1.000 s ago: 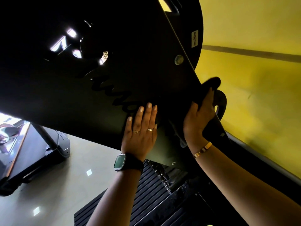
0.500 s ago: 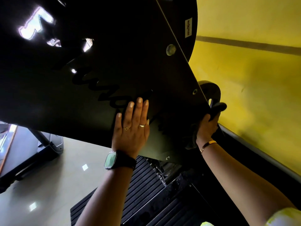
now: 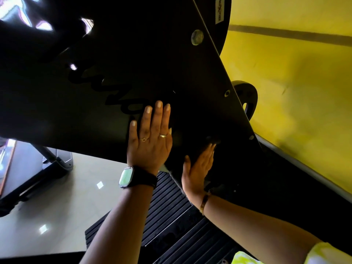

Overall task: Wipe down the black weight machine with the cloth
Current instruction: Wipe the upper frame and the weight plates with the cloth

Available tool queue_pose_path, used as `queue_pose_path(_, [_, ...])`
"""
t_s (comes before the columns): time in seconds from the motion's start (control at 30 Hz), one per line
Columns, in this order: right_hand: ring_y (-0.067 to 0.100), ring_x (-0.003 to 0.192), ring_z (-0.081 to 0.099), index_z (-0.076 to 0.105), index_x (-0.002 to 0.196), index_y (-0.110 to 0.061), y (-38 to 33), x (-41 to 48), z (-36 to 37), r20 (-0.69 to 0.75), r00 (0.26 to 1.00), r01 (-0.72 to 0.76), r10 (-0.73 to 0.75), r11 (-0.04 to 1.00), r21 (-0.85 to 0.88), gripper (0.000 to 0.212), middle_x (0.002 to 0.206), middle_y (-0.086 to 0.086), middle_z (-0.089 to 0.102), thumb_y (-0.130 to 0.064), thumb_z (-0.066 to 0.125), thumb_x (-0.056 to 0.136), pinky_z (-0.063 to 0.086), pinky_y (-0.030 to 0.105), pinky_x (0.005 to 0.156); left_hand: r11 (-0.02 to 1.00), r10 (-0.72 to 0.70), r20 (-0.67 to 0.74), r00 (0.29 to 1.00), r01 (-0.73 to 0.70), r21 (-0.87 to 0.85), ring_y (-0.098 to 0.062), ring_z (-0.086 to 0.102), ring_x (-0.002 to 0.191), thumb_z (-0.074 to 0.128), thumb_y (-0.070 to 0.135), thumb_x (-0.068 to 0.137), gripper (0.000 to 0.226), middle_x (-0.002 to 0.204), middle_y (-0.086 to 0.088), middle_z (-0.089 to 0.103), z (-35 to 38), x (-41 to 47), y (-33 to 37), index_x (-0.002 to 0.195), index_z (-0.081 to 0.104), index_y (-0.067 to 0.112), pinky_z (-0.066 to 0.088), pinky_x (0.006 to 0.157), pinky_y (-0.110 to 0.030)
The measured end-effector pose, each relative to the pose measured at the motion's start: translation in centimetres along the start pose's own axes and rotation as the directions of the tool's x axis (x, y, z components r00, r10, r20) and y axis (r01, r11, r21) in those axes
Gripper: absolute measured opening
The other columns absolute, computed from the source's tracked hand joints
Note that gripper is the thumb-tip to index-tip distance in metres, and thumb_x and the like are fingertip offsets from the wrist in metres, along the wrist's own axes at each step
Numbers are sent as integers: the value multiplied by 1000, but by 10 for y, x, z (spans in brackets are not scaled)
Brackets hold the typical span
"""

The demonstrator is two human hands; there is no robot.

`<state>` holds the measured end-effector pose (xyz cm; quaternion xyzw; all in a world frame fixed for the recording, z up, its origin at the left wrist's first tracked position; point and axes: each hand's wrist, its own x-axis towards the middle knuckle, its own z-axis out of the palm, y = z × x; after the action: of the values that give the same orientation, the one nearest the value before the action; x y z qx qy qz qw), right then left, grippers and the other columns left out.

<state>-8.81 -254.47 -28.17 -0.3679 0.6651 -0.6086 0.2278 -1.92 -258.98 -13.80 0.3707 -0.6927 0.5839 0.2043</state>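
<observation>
**Wiping the lower corner of the side panel**

Yellow wall (image 3: 295,92) fills the space to the right of the black weight machine (image 3: 114,63), with pale glossy floor (image 3: 57,206) and a ribbed black mat (image 3: 171,216) below it. The machine's broad side panel slants across most of the view.

The left hand (image 3: 150,141) lies flat on the panel near its lower edge, fingers straight and together, apparently bracing. The right hand (image 3: 196,170) is just beside it, toward the panel's lower right corner, fingers extended and thumb spread. It seems to press the cloth (image 3: 212,139) against the panel. The cloth is dark on black, so only a fold past the fingertips shows.

I judge the wipe is mid-stroke at this corner. Next comes a firm sweep along the bottom edge or up toward the bolts, keeping the cloth flat under the palm.

Script lettering (image 3: 114,96) runs across the panel, dark on dark and partly under the left hand; I cannot read it. A small pale label (image 3: 220,13) near the machine's top edge carries print too fine to make out.
</observation>
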Motion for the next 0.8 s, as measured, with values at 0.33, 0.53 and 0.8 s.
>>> queue_pose_path(0.33, [28,148,13,2,155,-19,83,16,1,57,805,-571,590,745,345,66,162,10,7,-11,38,100,14,46,121,1000,4,-4,1000,-4,14,-27,-3,150,37,40,98,66,163,-12,-3,2,-2,3,155,16,14,2,120,-45])
queue_pose_path(0.53, [32,137,36,21,151,-7,63,32,20,204,524,-803,827,401,441,55,153,14,31,-32,31,103,33,41,113,1000,9,-1,1000,-9,23,-28,-5,150,36,40,99,66,161,-11,8,1,-1,4,156,15,14,2,120,-45])
queue_pose_path(0.8, [30,148,13,-1,153,-36,-48,6,2,160,817,-563,555,705,431,69,162,5,8,-28,40,98,15,55,119,999,-6,0,1000,6,33,-28,-5,150,36,40,99,66,162,-13,-5,-1,0,2,156,15,13,2,120,-44])
